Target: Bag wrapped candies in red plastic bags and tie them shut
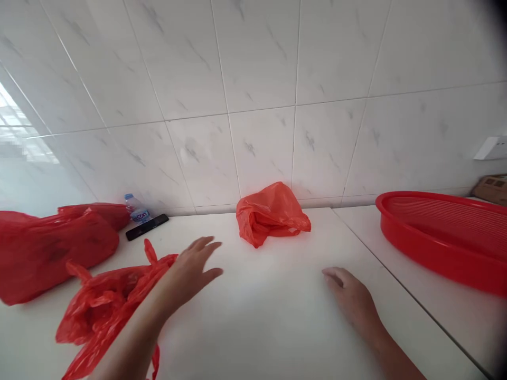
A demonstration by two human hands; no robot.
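My left hand (192,272) is held over the white table (253,306) with its fingers apart and nothing in it. Below and to the left of its wrist lies a crumpled red plastic bag (106,301) with its handles sticking up; my forearm covers part of it. On the right, my right hand (350,298) is near the tabletop, its fingers curled together and empty as far as they show. Between and beyond the hands, a smaller red bag (273,214) sits against the tiled wall, touched by neither hand.
A large red basket (435,245) stands at the right, past a seam in the tabletop. Full red bags (51,248), a water bottle (137,210) and a black phone (147,227) are at the left. A cardboard box (491,189) and a wall socket (492,148) are far right.
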